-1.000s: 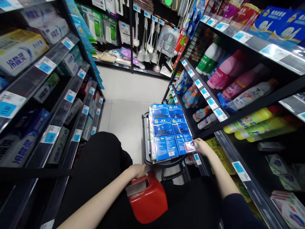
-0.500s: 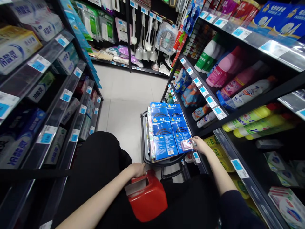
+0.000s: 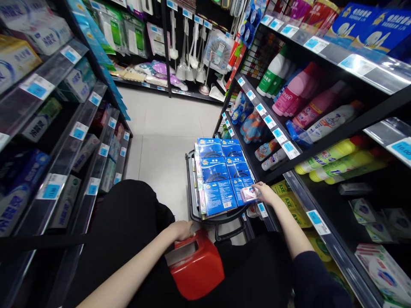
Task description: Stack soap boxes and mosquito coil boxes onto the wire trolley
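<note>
My left hand [image 3: 183, 230] is closed around the upper edge of a red, boxy plastic piece with an open slot [image 3: 197, 271], held low in front of my black trousers. My right hand [image 3: 263, 192] grips a small pink-and-white soap box [image 3: 248, 194]. That soap box lies at the near right corner of blue mosquito coil boxes [image 3: 214, 171], which are stacked in two columns on top of a dark shopping basket [image 3: 190, 188]. Thin colourful packs show under the blue boxes on the left. A black basket handle [image 3: 229, 235] sticks out toward me.
Shelves with toothpaste boxes [image 3: 22, 201] run along the left. On the right, shelves hold cleaner bottles [image 3: 292, 92], yellow AXE packs [image 3: 290, 201] and soap boxes [image 3: 382, 271]. Toilet brushes [image 3: 192, 64] hang at the back, beyond the pale tiled floor [image 3: 160, 115].
The whole view has shifted slightly, so shelves and basket sit a little further left. Both hands keep their hold, and the soap box stays at the same corner of the stack.
</note>
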Action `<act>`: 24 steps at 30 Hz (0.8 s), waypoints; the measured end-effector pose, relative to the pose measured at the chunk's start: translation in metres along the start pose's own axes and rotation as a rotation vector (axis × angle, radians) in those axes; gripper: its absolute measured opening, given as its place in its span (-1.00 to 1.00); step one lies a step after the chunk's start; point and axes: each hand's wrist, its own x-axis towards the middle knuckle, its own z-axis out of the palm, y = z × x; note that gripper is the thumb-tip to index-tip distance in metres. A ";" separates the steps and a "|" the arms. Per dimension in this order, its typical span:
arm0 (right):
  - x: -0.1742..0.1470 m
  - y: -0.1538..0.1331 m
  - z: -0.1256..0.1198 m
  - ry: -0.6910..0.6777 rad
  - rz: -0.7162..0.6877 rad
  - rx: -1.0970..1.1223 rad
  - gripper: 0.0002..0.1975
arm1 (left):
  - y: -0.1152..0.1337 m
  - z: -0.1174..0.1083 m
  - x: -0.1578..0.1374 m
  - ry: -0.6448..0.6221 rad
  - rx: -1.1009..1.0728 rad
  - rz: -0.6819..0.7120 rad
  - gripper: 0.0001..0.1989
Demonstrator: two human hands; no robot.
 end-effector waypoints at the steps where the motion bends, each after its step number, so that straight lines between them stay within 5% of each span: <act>1: 0.000 0.000 0.000 0.001 0.000 0.000 -0.34 | 0.000 0.000 0.000 -0.007 0.008 -0.002 -0.38; 17: -0.015 -0.025 -0.021 0.079 0.088 0.044 -0.27 | -0.001 -0.003 0.005 -0.037 0.070 0.033 -0.36; 21: -0.084 -0.026 -0.057 0.327 0.209 0.069 -0.42 | -0.016 0.005 0.023 -0.011 0.062 0.067 -0.33; 24: -0.175 -0.010 -0.081 0.494 0.589 -0.037 -0.64 | -0.022 0.008 0.027 0.044 0.047 0.081 -0.31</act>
